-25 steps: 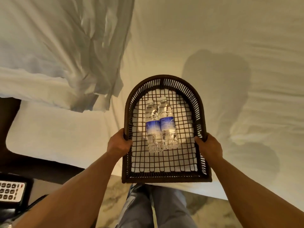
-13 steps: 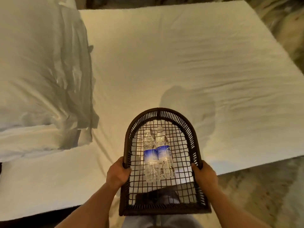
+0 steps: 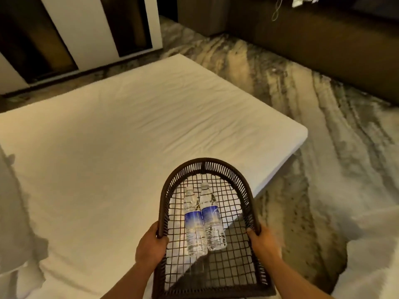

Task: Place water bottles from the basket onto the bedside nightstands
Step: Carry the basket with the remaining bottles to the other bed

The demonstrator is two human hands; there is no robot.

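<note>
A dark woven basket (image 3: 205, 167) with an arched far end and an open mesh floor is held in front of me, over the near edge of the bed. My left hand (image 3: 150, 248) grips its left rim and my right hand (image 3: 262, 241) grips its right rim. Two clear water bottles with blue labels lie side by side on the mesh, caps pointing away from me: the left bottle (image 3: 194, 221) and the right bottle (image 3: 211, 216) touch each other. No nightstand is in view.
The white bed (image 3: 129, 130) fills the left and middle, its foot corner at the right. Marbled carpet (image 3: 323, 137) runs along the right. A dark sofa (image 3: 323, 39) stands at the back right, and dark wall panels with white frames (image 3: 86, 29) at the back left.
My view has swung right and up, from the pillows and bedside toward the foot of the bed. The basket stays in both hands and now hangs over the bed's edge and the carpet.
</note>
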